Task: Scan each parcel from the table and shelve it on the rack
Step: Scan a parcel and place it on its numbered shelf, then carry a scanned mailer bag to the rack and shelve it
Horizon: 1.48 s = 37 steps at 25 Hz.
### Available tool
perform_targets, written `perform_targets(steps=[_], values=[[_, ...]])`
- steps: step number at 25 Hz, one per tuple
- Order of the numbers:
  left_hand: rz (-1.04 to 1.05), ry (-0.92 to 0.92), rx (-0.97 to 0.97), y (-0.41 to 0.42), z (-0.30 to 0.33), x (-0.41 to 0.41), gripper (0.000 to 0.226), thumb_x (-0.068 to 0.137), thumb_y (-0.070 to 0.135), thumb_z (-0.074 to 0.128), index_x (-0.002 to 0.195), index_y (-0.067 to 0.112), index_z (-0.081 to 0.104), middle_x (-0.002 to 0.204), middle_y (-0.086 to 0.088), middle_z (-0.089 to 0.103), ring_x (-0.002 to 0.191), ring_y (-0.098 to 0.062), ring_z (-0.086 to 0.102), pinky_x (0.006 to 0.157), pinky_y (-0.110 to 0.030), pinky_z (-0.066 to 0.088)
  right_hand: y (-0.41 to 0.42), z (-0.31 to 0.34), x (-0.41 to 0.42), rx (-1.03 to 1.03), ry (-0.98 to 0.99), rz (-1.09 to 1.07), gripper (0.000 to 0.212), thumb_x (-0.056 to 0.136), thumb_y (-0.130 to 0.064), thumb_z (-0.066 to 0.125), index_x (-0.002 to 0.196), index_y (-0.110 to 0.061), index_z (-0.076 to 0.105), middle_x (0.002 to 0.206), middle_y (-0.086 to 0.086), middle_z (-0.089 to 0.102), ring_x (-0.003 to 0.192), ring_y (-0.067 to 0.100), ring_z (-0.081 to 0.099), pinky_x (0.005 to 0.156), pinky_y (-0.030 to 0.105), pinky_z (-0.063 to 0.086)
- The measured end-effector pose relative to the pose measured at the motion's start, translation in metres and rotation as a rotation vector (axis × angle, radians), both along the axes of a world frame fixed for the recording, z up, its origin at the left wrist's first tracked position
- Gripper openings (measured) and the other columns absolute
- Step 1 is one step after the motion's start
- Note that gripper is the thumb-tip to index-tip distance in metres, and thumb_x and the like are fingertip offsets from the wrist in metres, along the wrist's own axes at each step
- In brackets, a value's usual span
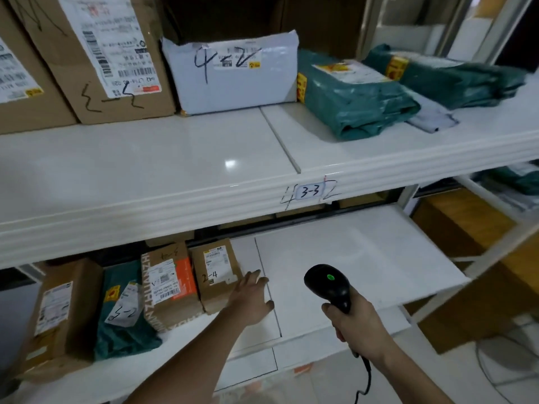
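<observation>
Shelving step, by the look of it: left hand (250, 298) spread flat beside small carton marked 2-4 (217, 277) on lower rack shelf (335, 269), touching or just off. Right hand (357, 330) wrapped around scanner (328, 287). Next, probably: back to table, unseen, for another parcel.

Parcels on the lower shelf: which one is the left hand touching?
The small brown box marked 2-4, rightmost in that row. The left hand lies open against its right side; the other parcels stand further left, untouched.
</observation>
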<state>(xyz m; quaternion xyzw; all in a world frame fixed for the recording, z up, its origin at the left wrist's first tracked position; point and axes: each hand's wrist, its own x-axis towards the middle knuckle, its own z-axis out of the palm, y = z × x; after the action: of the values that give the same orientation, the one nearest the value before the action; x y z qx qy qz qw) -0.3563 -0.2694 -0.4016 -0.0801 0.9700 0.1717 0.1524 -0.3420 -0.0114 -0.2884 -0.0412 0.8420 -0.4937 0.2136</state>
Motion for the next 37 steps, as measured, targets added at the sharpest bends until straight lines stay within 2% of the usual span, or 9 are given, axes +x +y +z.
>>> perform_targets(steps=[5, 9, 13, 17, 20, 24, 27, 30, 37], values=[[-0.188, 0.089, 0.034, 0.081, 0.037, -0.054, 0.072, 0.1, 0.05, 0.055, 0.162, 0.026, 0.029, 0.175, 0.002, 0.005, 0.161, -0.022, 0.004, 0.13, -0.039, 0.013, 0.077, 0.017, -0.005, -0.029, 0.053, -0.173, 0.015, 0.089, -0.015, 0.061, 0.101, -0.025, 0.057, 0.064, 0.008, 0.056, 0.053, 0.017, 0.051, 0.049, 0.027, 0.043], [-0.354, 0.136, 0.06, 0.189, 0.058, -0.094, 0.067, 0.101, 0.048, 0.057, 0.16, 0.027, 0.032, 0.173, 0.002, 0.012, 0.159, -0.021, 0.013, 0.128, -0.038, 0.02, 0.165, 0.026, -0.001, -0.036, 0.079, -0.347, 0.024, 0.089, -0.017, 0.062, 0.107, -0.032, 0.055, 0.064, 0.004, 0.059, 0.053, 0.016, 0.056, 0.05, 0.03, 0.046], [-0.504, 0.105, 0.096, 0.301, 0.064, -0.117, 0.066, 0.101, 0.047, 0.058, 0.16, 0.027, 0.034, 0.172, 0.002, 0.017, 0.157, -0.022, 0.02, 0.127, -0.037, 0.023, 0.255, 0.028, 0.011, -0.018, 0.141, -0.532, 0.03, 0.085, -0.023, 0.063, 0.113, -0.035, 0.057, 0.066, 0.003, 0.064, 0.053, 0.016, 0.061, 0.049, 0.031, 0.049], [-0.645, 0.079, 0.09, 0.419, 0.062, -0.122, 0.062, 0.1, 0.045, 0.062, 0.156, 0.028, 0.04, 0.168, 0.002, 0.03, 0.151, -0.024, 0.035, 0.124, -0.042, 0.033, 0.342, 0.033, 0.037, 0.005, 0.137, -0.719, 0.034, 0.087, -0.017, 0.063, 0.114, -0.036, 0.055, 0.067, -0.001, 0.063, 0.053, 0.014, 0.06, 0.045, 0.024, 0.045], [-0.732, 0.014, 0.102, 0.487, 0.053, -0.121, 0.061, 0.1, 0.045, 0.063, 0.155, 0.031, 0.041, 0.167, 0.005, 0.034, 0.15, -0.026, 0.038, 0.122, -0.049, 0.036, 0.387, 0.031, 0.058, -0.002, 0.128, -0.843, 0.03, 0.086, -0.013, 0.063, 0.109, -0.031, 0.057, 0.065, 0.0, 0.061, 0.051, 0.013, 0.057, 0.046, 0.027, 0.046], [-0.861, -0.053, 0.113, 0.556, 0.042, -0.12, 0.061, 0.101, 0.043, 0.063, 0.156, 0.034, 0.038, 0.169, 0.008, 0.027, 0.155, -0.026, 0.029, 0.124, -0.052, 0.033, 0.423, 0.023, 0.078, 0.007, 0.095, -0.978, 0.027, 0.086, -0.012, 0.062, 0.104, -0.032, 0.057, 0.067, -0.001, 0.06, 0.051, 0.012, 0.055, 0.041, 0.021, 0.041], [-0.968, -0.049, 0.081, 0.588, 0.038, -0.125, 0.064, 0.101, 0.044, 0.063, 0.158, 0.031, 0.037, 0.169, 0.006, 0.027, 0.155, -0.024, 0.029, 0.122, -0.047, 0.032, 0.434, 0.012, 0.077, 0.013, 0.072, -1.032, 0.024, 0.084, -0.016, 0.063, 0.1, -0.034, 0.057, 0.067, -0.002, 0.06, 0.055, 0.013, 0.055, 0.049, 0.026, 0.044], [-1.058, -0.052, 0.074, 0.615, 0.039, -0.148, 0.066, 0.101, 0.043, 0.062, 0.159, 0.027, 0.036, 0.17, 0.003, 0.027, 0.155, -0.025, 0.028, 0.123, -0.045, 0.031, 0.445, 0.004, 0.06, -0.001, 0.049, -1.1, 0.024, 0.082, -0.019, 0.062, 0.1, -0.035, 0.058, 0.067, -0.002, 0.06, 0.053, 0.013, 0.054, 0.05, 0.029, 0.045], [-1.131, -0.032, 0.096, 0.663, 0.055, -0.223, 0.074, 0.101, 0.055, 0.054, 0.164, 0.028, 0.027, 0.172, 0.001, 0.023, 0.158, -0.025, 0.022, 0.126, -0.05, 0.026, 0.465, 0.011, 0.003, 0.103, 0.097, -1.161, 0.026, 0.083, -0.021, 0.062, 0.104, -0.035, 0.057, 0.073, 0.002, 0.064, 0.059, 0.016, 0.058, 0.055, 0.035, 0.052]])
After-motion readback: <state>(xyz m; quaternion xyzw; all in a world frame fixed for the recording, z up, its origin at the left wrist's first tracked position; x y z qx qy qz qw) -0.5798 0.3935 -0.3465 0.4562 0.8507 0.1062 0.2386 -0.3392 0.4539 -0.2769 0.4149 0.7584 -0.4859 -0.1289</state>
